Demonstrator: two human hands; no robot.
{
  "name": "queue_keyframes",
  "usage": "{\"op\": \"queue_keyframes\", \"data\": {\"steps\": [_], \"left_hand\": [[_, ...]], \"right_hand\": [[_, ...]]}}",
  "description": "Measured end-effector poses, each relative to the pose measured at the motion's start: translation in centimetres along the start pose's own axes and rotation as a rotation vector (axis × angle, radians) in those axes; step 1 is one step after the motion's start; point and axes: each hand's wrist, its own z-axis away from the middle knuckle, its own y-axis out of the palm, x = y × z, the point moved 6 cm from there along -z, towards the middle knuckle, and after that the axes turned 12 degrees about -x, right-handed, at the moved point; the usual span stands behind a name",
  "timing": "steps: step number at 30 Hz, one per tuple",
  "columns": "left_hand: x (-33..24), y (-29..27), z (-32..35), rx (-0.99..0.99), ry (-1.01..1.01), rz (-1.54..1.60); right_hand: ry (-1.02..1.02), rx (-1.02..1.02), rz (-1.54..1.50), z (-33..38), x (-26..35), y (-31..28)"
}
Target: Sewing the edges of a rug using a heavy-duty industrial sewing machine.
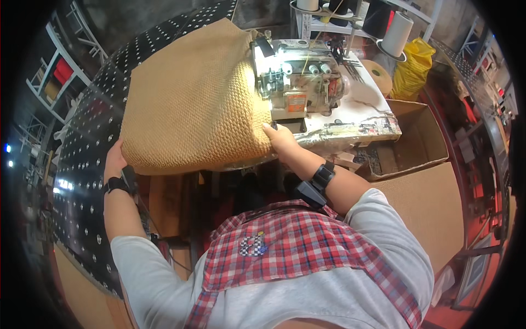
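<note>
A large tan sheet of textured, quilted-looking fabric (186, 104) lies across the left of the work table and runs up to an overlock sewing machine (301, 82), whose lamp is lit. At the fabric's near left corner, my left hand (114, 160) grips its edge, with the fingers partly hidden under the cloth. My right hand (281, 139) is closed on the near right edge, thumb on top, just in front of the machine. A small dark piece shows beside that thumb; I cannot make out what it is.
A black table (87, 159) dotted with metal studs stretches along the left. Thread cones (397, 34) stand behind the machine, with a yellow bag (415, 66) at the back right. An open cardboard box (422, 137) sits right of the machine's white tabletop (361, 118).
</note>
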Motion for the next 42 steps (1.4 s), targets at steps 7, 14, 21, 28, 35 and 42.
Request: {"op": "queue_keyframes", "data": {"steps": [7, 14, 21, 28, 35, 42], "left_hand": [[2.5, -1.0, 5.6, -0.288, 0.190, 0.012], [11.2, -4.2, 19.5, -0.507, 0.215, 0.373], [15.3, -3.1, 25.3, -0.430, 0.138, 0.543], [15.5, -0.3, 23.5, -0.074, 0.063, 0.526], [14.4, 2.9, 22.3, 0.361, 0.112, 0.336], [12.9, 6.8, 20.2, 0.534, 0.367, -0.029]], "right_hand": [[-0.031, 0.019, 0.077, 0.1, 0.3, 0.1], [-0.155, 0.013, 0.114, -0.6, -0.1, 0.1], [-0.211, -0.007, 0.296, 1.8, 0.0, 0.1], [-0.230, 0.001, 0.307, 2.3, -1.4, -0.7], [-0.282, 0.009, 0.389, 2.4, -1.1, -1.1], [-0.251, 0.046, 0.376, 2.8, -0.9, -0.9]]}}
